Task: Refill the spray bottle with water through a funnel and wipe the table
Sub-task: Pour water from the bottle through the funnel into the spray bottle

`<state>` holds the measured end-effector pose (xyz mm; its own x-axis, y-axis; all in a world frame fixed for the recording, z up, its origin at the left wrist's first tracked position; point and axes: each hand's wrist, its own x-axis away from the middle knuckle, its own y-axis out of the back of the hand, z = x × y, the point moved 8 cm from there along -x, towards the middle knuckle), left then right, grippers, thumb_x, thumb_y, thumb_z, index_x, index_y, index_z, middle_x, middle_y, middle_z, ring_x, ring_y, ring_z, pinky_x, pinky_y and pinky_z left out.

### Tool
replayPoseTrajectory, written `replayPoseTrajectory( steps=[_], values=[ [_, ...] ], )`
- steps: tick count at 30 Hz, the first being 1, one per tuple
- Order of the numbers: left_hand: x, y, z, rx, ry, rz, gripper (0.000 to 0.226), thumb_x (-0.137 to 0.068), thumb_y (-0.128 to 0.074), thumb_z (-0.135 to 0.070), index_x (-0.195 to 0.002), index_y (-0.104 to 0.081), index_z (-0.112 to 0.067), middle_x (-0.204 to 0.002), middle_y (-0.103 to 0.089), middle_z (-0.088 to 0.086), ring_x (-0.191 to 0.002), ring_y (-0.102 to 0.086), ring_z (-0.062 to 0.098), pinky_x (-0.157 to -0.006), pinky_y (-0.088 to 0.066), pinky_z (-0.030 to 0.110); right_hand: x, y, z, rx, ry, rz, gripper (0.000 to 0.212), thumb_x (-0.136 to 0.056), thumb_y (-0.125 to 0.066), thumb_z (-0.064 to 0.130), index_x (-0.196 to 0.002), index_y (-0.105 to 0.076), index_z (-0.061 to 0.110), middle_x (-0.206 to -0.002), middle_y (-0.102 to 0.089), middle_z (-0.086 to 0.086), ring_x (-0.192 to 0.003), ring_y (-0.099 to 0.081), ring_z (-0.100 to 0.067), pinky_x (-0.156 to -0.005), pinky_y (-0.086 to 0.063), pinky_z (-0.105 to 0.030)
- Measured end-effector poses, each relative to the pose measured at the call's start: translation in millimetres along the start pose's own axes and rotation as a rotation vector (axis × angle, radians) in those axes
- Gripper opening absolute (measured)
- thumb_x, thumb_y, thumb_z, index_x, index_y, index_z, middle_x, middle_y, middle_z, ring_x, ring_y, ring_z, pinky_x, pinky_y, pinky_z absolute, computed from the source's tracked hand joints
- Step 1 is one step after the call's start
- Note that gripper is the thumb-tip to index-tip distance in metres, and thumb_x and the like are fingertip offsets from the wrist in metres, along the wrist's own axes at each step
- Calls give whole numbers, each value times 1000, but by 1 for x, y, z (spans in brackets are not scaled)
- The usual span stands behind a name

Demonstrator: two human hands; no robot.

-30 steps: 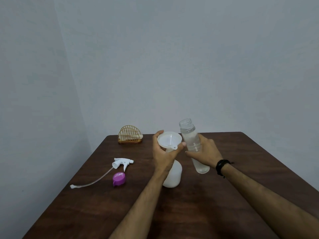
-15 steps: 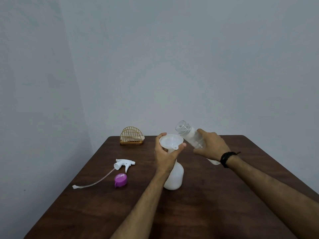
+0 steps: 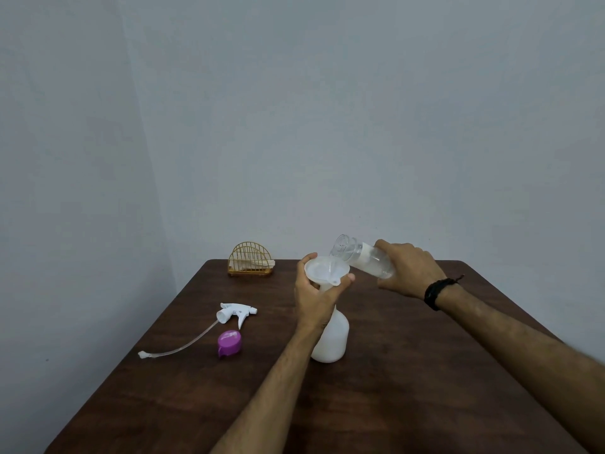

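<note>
Two bare forearms reach in from the near edge of one dark wooden table (image 3: 409, 404). The left hand (image 3: 314, 294) is wrapped around the neck of a single white spray bottle (image 3: 330, 339), which stands upright on the table directly below that grasp; thumb and fingers also steady the rim of one white funnel (image 3: 322, 268) seated in the bottle's mouth, just above the hand. To the right of this hold, the right hand (image 3: 406, 268), a black band (image 3: 437, 291) on its wrist, is closed around the body of one clear water bottle (image 3: 363, 258), tipped nearly level with its open mouth over the funnel's far right rim. Whether water is flowing cannot be told.

Left of the left hand and well apart from it, three loose items lie on the table: one purple cap (image 3: 229, 343) nearest, one white spray trigger (image 3: 235, 313) just beyond it with its thin tube (image 3: 183, 344) trailing toward the table's left edge, and farthest back, one gold wire holder (image 3: 251, 259) with pale napkins (image 3: 253, 264) inside.
</note>
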<state>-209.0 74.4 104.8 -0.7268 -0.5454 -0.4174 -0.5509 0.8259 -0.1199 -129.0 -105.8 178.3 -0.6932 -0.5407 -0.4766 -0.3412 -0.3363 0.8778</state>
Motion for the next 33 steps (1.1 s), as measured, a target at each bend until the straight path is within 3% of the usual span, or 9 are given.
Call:
replayPoseTrajectory(
  steps=[4,8,18,24,33],
  values=[
    [0,-1,1,3,18,5,81,-62,-93,-35,-130,-49,-30,-120,-57,-11,-113,-56,10,-84,-56,24,-2,3,-2,49,27,-9,46,-73,-71,34,-113,-50,24,-95,-64,3,-81,-60,-23,-63,-49,-33],
    [0,0,0,-5,24,2,80,-65,-93,-31,-131,-49,-30,-117,-55,-18,-111,-54,3,-81,-52,18,-2,6,-4,71,30,-17,44,-73,-70,34,-110,-48,25,-94,-64,3,-77,-55,-22,-60,-39,-31],
    [2,0,-1,5,9,-5,89,-55,-89,-47,-132,-49,-29,-125,-57,-7,-117,-55,14,-83,-53,19,-4,12,-7,154,38,-15,46,-75,-71,35,-113,-48,25,-96,-63,2,-75,-51,-20,-60,-38,-30],
    [1,-1,0,-2,28,-4,85,-59,-91,-43,-131,-48,-33,-123,-56,-11,-116,-54,13,-83,-53,21,-4,16,-6,186,52,-14,46,-76,-70,35,-115,-48,25,-98,-64,2,-81,-59,-23,-60,-39,-30],
    [1,-2,1,3,27,-4,87,-60,-91,-40,-134,-46,-30,-126,-55,-6,-118,-53,15,-85,-54,22,-4,21,-8,218,60,-23,46,-77,-69,35,-116,-47,26,-98,-64,3,-78,-56,-21,-60,-39,-29]
  ],
)
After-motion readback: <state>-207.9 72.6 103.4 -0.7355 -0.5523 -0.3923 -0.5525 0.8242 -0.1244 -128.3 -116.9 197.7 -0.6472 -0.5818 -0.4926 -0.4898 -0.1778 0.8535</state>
